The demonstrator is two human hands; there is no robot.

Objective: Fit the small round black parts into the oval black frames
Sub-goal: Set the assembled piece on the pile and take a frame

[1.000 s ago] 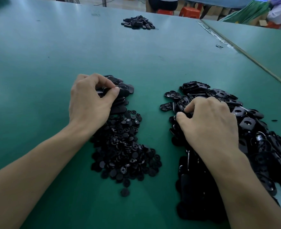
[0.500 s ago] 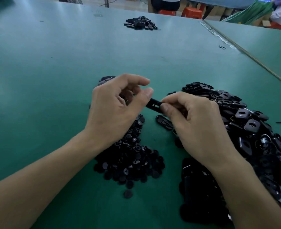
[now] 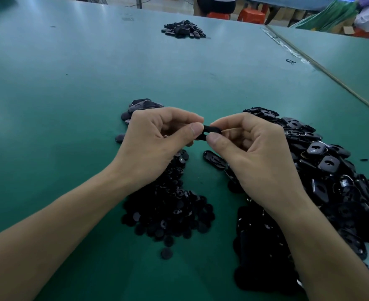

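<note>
An oval black frame (image 3: 209,131) is held above the green table, between both hands. My left hand (image 3: 157,144) pinches its left end with thumb and fingers. My right hand (image 3: 255,153) pinches its right end. Whether a small round part is in the fingers is hidden. A heap of small round black parts (image 3: 170,205) lies under my left wrist. A big heap of oval black frames (image 3: 331,181) spreads to the right. One loose frame (image 3: 215,160) lies flat just below the hands.
A small stack of black pieces (image 3: 140,106) sits behind my left hand. Another black pile (image 3: 183,29) lies far back on the green table (image 3: 70,94). A table seam (image 3: 322,68) runs diagonally at right. People and red stools are beyond the far edge.
Both hands left their heaps and met in the middle. The right hand brought an oval frame up, and now both hands pinch it, slightly higher than half a second ago.
</note>
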